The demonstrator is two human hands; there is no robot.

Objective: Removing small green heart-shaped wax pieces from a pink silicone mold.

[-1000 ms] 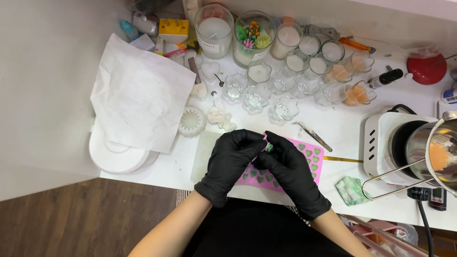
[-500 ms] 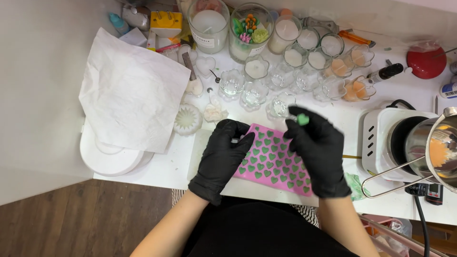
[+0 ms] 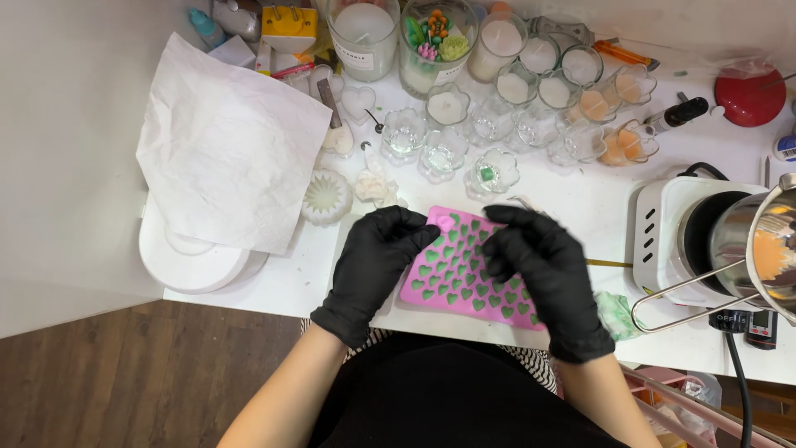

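A pink silicone mould (image 3: 452, 278) with several green wax hearts in its cavities lies on the white table in front of me. My left hand (image 3: 377, 261), in a black glove, pinches the mould's upper left corner, which is bent up. My right hand (image 3: 543, 270), also gloved, lies over the mould's right half with its fingertips curled on the top edge. Just beyond the mould, a flower-shaped glass cup (image 3: 492, 174) holds one small green piece.
Several empty and wax-filled glass cups (image 3: 444, 149) crowd the back of the table. White paper (image 3: 228, 149) covers a round white block at the left. An electric hotplate (image 3: 676, 241) with a metal pouring pot (image 3: 767, 249) of orange wax stands at the right.
My right hand lifted a green piece away from the mould, and that piece now lies in the flower-shaped cup. Both hands have come back to the mould's top edge.
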